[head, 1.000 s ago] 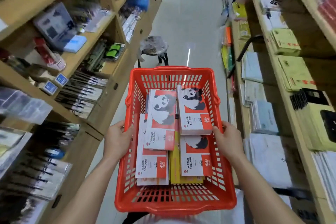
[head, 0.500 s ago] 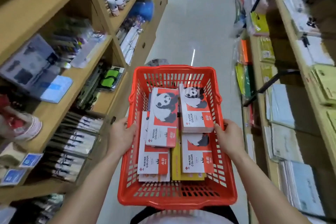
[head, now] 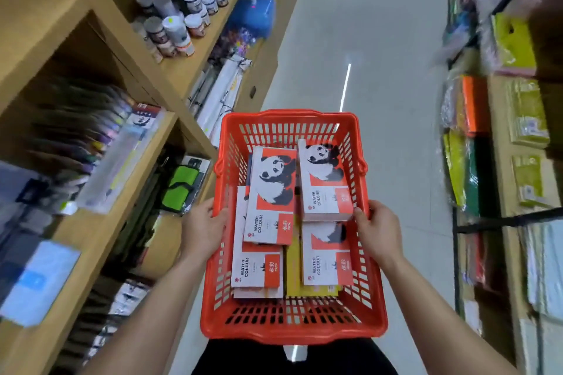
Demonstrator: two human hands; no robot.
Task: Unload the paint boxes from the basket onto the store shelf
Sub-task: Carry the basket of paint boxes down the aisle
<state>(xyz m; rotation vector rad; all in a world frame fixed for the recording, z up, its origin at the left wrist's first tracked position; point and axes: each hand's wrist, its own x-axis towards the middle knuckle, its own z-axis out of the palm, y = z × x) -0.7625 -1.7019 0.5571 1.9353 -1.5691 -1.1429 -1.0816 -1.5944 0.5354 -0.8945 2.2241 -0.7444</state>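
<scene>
I carry a red plastic basket (head: 289, 326) in front of me at waist height. My left hand (head: 202, 230) grips its left rim and my right hand (head: 377, 230) grips its right rim. Inside lie several red-and-white watercolour paint boxes (head: 269, 195) printed with a panda, some stacked on others, and a yellow box (head: 294, 268) shows between them. The wooden store shelf (head: 100, 222) runs along my left side, touching nothing I hold.
The left shelf holds small paint jars (head: 182, 18), brush packs (head: 100, 143), a green case (head: 178, 186) and rolled paper (head: 222, 91). A second shelf on the right carries coloured paper pads (head: 475, 106). Pale floor (head: 365, 39) stretches ahead down the aisle.
I have walked forward along the aisle with the basket; the stool ahead has left view and the jars on the left shelf are closer. Both hands keep their hold on the rims.
</scene>
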